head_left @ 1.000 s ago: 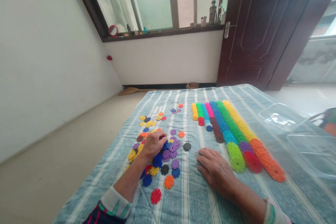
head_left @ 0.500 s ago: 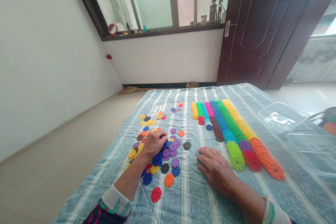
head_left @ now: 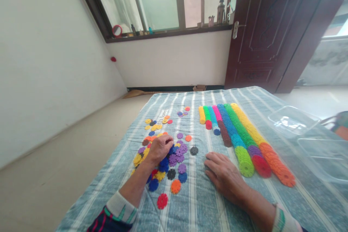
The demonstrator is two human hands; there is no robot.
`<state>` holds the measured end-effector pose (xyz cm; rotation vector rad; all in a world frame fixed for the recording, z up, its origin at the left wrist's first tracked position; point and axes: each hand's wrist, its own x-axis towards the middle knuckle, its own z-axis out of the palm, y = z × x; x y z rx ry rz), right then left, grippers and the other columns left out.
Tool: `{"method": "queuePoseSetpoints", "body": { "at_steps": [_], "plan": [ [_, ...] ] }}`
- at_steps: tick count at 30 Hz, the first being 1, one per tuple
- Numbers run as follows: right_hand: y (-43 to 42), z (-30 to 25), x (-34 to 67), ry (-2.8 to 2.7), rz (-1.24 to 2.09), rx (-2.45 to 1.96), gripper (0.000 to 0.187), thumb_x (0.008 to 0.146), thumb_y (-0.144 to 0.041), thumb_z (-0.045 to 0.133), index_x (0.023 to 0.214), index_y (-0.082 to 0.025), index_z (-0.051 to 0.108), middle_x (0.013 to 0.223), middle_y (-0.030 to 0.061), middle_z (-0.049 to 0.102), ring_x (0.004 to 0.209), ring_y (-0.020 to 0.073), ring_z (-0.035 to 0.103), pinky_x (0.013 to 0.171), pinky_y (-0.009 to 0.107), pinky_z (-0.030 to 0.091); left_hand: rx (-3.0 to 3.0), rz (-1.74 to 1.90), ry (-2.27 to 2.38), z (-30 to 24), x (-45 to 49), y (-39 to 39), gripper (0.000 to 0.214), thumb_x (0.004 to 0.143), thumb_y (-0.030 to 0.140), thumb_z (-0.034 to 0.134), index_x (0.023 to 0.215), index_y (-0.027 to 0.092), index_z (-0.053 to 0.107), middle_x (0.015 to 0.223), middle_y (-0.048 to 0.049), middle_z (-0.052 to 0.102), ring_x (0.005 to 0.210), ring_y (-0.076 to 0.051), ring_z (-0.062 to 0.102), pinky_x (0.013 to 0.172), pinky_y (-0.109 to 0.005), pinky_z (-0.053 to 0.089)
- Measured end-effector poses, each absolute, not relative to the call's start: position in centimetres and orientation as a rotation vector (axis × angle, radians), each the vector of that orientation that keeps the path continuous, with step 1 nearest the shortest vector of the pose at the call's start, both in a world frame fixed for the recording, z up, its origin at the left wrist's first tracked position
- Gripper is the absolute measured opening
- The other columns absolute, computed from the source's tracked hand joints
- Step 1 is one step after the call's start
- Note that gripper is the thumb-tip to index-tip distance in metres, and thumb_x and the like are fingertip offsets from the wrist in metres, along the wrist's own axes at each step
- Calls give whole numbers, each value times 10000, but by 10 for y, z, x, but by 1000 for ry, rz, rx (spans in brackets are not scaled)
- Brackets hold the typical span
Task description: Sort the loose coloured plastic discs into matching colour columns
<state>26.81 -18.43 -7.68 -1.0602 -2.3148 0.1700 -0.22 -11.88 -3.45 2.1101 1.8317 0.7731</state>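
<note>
My left hand is over a loose heap of notched plastic discs, its fingers curled together; whatever they may hold is hidden. Purple discs and blue discs lie beside and under it. A red disc, an orange disc and a black disc lie apart from the heap. My right hand rests on the striped cloth with fingers stretched out, holding nothing. To its right, overlapping discs form long rows by colour, among them a lime green stretch and an orange one.
Two clear plastic containers stand at the right, a farther box and a nearer one. Striped cloth covers the surface. Beyond are a dark red door and a window sill with a flask.
</note>
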Motion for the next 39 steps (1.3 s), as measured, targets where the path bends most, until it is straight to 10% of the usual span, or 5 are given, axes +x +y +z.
{"method": "queuePoseSetpoints", "body": {
  "at_steps": [10,39],
  "plan": [
    [-184,-81,269,-2318,133,-1044,131,849,-104,576,920,-202,628,1102,87,652,1060,256,601,903,421,505,1871,1031,2048,-13,-52,-110,219,700,358,544,722,185,677,703,-2,677,685,-166,608,693,-266,455],
    [-186,-93,274,-2287,110,-997,162,914,-182,506,996,-225,639,1150,82,659,1103,259,604,933,439,505,1880,315,2147,-6,-80,-121,109,612,279,609,561,192,651,575,10,607,578,-144,532,536,-244,317]
  ]
}}
